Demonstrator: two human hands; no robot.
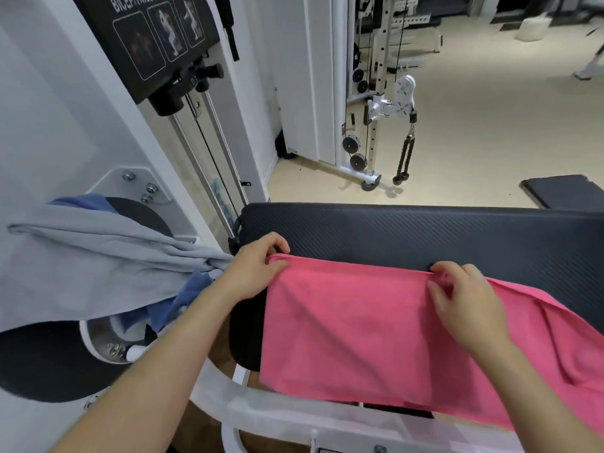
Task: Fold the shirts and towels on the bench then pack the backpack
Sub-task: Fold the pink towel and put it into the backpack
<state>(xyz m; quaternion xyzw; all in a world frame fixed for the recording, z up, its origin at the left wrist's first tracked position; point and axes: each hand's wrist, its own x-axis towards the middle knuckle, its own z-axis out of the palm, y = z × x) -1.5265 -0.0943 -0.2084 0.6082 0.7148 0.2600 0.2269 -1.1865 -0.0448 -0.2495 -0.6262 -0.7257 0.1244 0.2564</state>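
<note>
1. Pink towel (353,331) hangs over the bench's near edge. Looks soft, floppy and light, so I'd hold it by the corners or the top edge.
2. Left hand (256,268) and right hand (464,302) reach forward, fingers pinching that top edge.
3. Bench (425,230) pad lies beyond, with a grey shirt (81,256) draped past its left end.

Pink terry towel (359,328) on black padded bench (425,233), grey cloth shirt (81,256) left of bench, over blue cloth garment (191,291), white cable tower (380,104) behind bench
</note>
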